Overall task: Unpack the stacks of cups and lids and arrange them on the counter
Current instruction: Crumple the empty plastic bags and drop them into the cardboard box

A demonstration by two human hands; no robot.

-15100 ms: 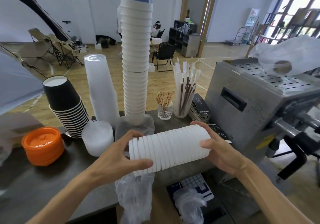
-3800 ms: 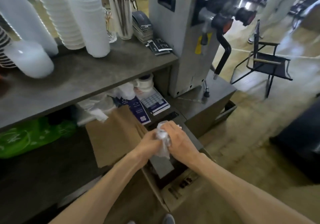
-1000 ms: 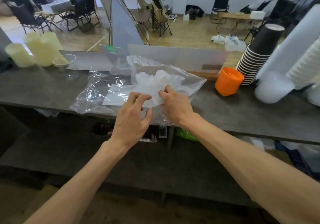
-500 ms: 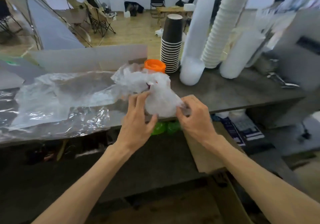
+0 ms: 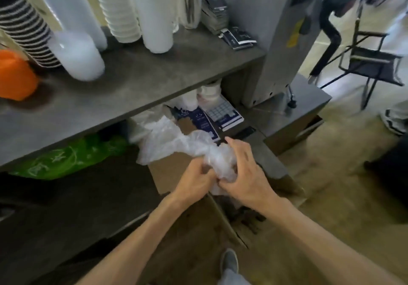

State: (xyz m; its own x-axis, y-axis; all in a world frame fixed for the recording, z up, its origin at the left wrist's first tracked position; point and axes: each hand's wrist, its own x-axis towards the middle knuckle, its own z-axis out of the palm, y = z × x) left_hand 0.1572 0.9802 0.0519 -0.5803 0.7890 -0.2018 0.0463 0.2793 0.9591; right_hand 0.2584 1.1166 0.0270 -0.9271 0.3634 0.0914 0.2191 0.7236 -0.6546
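Now both my hands are down below the counter (image 5: 141, 86) edge, bunched around a crumpled clear plastic bag (image 5: 176, 145). My left hand (image 5: 194, 180) has its fingers curled into the lower part of the wad, and my right hand (image 5: 245, 174) curls over it from the other side, fingertips dug into the plastic, so the two hands meet with the bag squeezed between them. A loose tail of the bag trails up and to the left, over a brown cardboard box (image 5: 174, 170) that sits under the counter.

Up on the counter, well apart from my hands, the stacks stand in a row: a tall stack of white paper cups (image 5: 117, 9), just right of it a stack of white lids (image 5: 154, 13), and to the left a tall frosted stack (image 5: 70, 4) with a translucent stack lying tipped at its foot (image 5: 77, 57). Further left are black cups with white rims (image 5: 24, 28) and an orange stack (image 5: 15, 75) at the frame edge. To the right stands a grey metal machine (image 5: 271, 42).

Under the counter I see a green bag (image 5: 66, 156) and blue printed packs (image 5: 212, 119). My shoe (image 5: 229, 262) shows on the floor below.
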